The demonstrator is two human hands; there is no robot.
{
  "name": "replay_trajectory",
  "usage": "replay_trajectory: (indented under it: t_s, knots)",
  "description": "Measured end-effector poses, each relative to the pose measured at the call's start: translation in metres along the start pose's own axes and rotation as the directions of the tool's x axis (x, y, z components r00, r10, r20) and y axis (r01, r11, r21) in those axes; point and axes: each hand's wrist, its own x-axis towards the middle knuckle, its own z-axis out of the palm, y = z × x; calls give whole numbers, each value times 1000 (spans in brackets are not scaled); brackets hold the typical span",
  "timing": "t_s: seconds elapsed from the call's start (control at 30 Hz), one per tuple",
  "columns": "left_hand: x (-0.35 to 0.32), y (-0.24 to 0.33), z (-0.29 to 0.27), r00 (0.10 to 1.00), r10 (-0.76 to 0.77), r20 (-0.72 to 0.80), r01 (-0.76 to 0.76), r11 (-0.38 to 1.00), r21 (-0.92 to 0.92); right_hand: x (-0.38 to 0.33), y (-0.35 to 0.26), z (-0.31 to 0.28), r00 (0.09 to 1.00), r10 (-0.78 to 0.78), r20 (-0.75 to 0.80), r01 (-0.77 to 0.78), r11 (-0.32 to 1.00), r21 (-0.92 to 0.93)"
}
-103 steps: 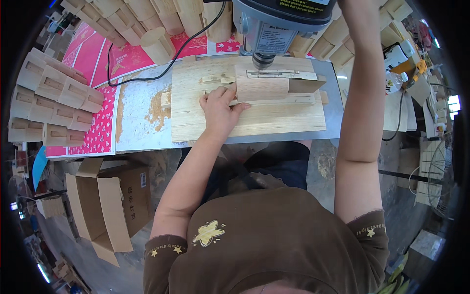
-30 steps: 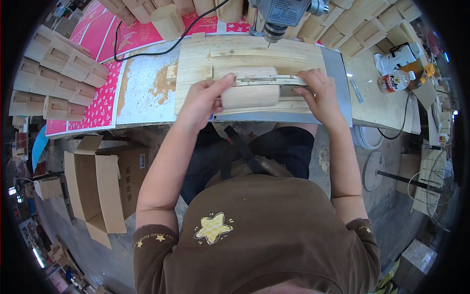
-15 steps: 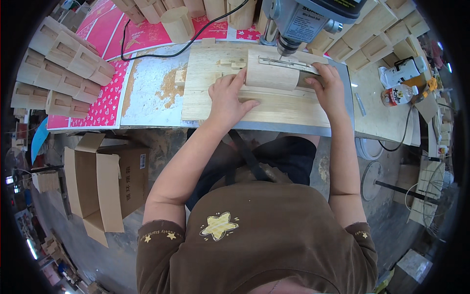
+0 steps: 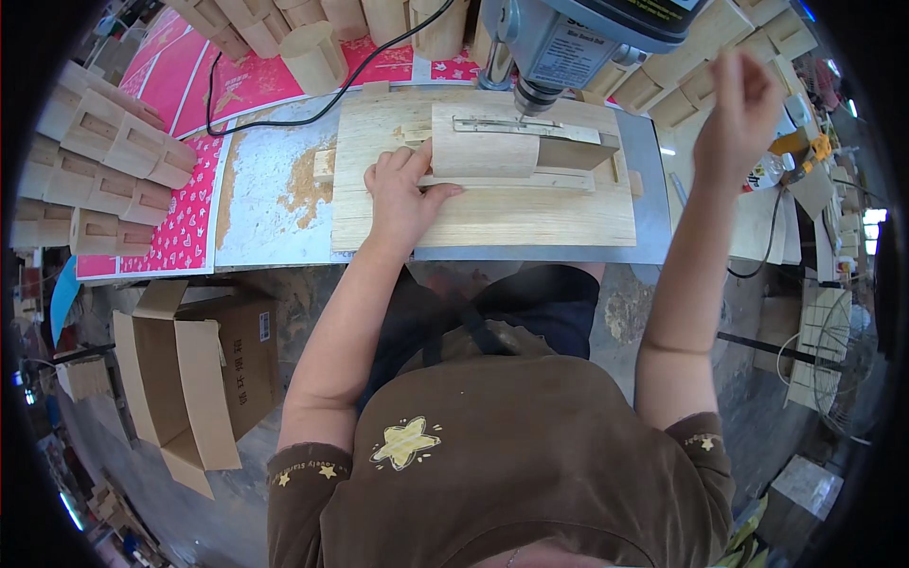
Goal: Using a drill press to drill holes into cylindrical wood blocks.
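Observation:
A pale wooden block [image 4: 485, 153] with a rounded side lies on a flat wooden board [image 4: 492, 221], between thin wooden strips. A narrow slotted metal strip [image 4: 521, 126] runs along its top, and a grey-brown flat piece [image 4: 573, 153] shows at its right end. My left hand [image 4: 402, 194] rests against the block's left end, fingers touching it and thumb stretched apart along the front strip. The bench drill [image 4: 573, 43] stands over the block, its chuck [image 4: 536, 97] just above the metal strip. My right hand [image 4: 741, 118] is raised right of the drill, fingers bent and blurred.
Stacked wooden blocks [image 4: 114, 142] with recesses stand at the left, more at the back. A black cable [image 4: 355, 88] crosses the bench. A bottle [image 4: 767, 172] stands at the right, partly behind my forearm. A cardboard box [image 4: 204, 369] sits open on the floor.
My right hand has left the block's right end and risen to the right of the drill. My left hand stays at the block's left end. The whole view has shifted slightly.

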Motion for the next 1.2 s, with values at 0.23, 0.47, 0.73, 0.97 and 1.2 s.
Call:
replay_trajectory:
  t_s: [0.23, 0.47, 0.73, 0.97, 1.2]
  knots:
    - [3, -2, 3, 1000, 13, 0, -13, 1000, 15, 75, -54, 45, 937, 206, 282, -160, 971, -177]
    - [4, 1, 6, 1000, 13, 23, -13, 1000, -12, 17, -91, -3, 945, 121, 303, 13, 914, -406]
    - [4, 0, 3, 1000, -2, 26, 2, 1000, -16, -87, -60, 10, 980, 9, 200, 40, 970, -238]
    - [4, 0, 4, 999, 4, 31, -4, 1000, -12, -106, -28, 20, 971, -36, 235, 81, 980, -184]
    - [1, -2, 1, 998, -46, 40, 46, 999, -17, -19, -77, 8, 972, -76, 221, 133, 958, -256]
